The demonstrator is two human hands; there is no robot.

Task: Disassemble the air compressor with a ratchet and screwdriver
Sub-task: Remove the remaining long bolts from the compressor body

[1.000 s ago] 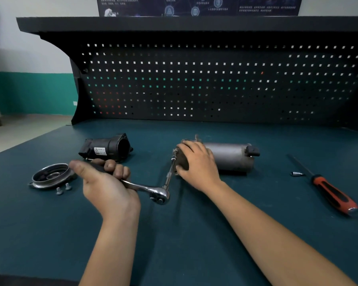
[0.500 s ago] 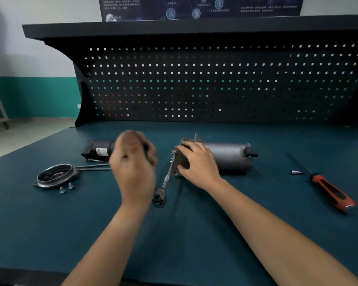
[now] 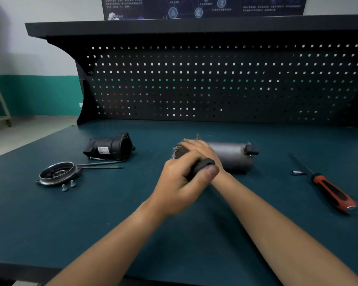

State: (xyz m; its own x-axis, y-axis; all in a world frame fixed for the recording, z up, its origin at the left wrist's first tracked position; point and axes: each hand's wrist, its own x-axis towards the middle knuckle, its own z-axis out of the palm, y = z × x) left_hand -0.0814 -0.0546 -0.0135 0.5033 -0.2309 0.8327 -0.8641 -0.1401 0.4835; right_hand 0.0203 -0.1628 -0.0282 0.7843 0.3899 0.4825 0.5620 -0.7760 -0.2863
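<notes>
The grey cylindrical compressor body (image 3: 232, 155) lies on its side mid-bench. My right hand (image 3: 201, 150) lies over its left end, fingers curled on it, partly hidden behind my left hand. My left hand (image 3: 184, 180) grips the black ratchet handle (image 3: 203, 165), swung across in front of the right wrist. The ratchet's extension (image 3: 174, 154) shows at the body's left face; the ratchet head is hidden. A black housing part (image 3: 110, 148) lies to the left. Near it sit a round metal end cover (image 3: 57, 174), two long bolts (image 3: 100, 165) and two small bolts (image 3: 68, 185).
A red and black screwdriver (image 3: 327, 186) lies at the right with a small socket bit (image 3: 297, 172) beside its shaft. The black pegboard (image 3: 215, 83) closes the back of the green bench (image 3: 91, 213). The bench's front edge is close below my forearms.
My left hand has swung the ratchet handle from the far left, up and over, to the right in front of my right wrist. The right hand has stayed on the compressor body.
</notes>
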